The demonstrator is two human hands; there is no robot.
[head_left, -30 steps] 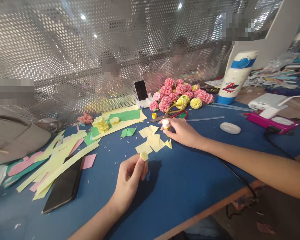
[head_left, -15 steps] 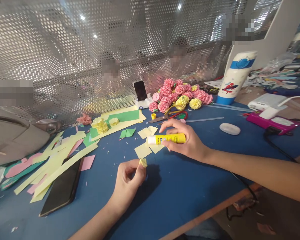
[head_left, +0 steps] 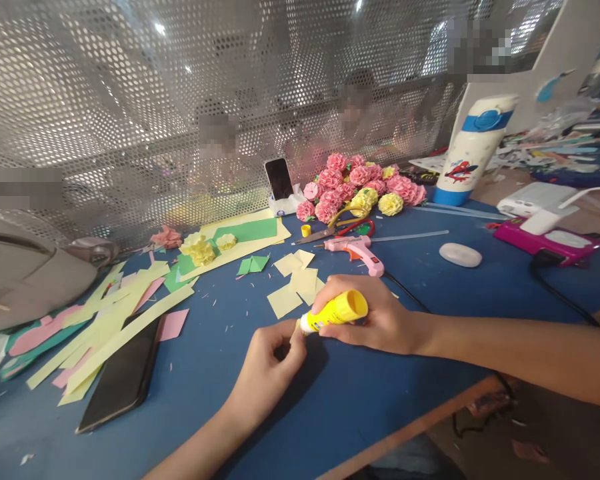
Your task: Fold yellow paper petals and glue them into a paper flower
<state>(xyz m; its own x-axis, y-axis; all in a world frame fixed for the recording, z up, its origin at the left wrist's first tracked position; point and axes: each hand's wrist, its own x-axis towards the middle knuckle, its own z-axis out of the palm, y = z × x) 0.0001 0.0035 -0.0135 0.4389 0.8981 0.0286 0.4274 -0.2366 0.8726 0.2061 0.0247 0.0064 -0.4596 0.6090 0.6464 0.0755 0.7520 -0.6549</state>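
My left hand (head_left: pixel 267 370) pinches a small folded piece of yellow paper (head_left: pixel 295 329) just above the blue table (head_left: pixel 360 393). My right hand (head_left: pixel 375 320) grips a yellow glue stick (head_left: pixel 334 311), its white tip pressed against that paper. Loose yellow paper squares (head_left: pixel 295 283) lie on the table just beyond both hands. A pink glue gun (head_left: pixel 356 249) lies behind my right hand.
Pink and yellow paper flowers (head_left: pixel 360 187) are piled at the back, with scissors (head_left: pixel 337 231) and a phone on a stand (head_left: pixel 280 180). A black phone (head_left: pixel 123 373) and paper strips (head_left: pixel 110 320) lie left. A white bottle (head_left: pixel 467 150), a pink box (head_left: pixel 547 243) and cable sit right.
My right hand lifted the glue stick from the table, carried it toward me and brought its tip to the paper. My left hand dropped slightly. The glue gun is now uncovered.
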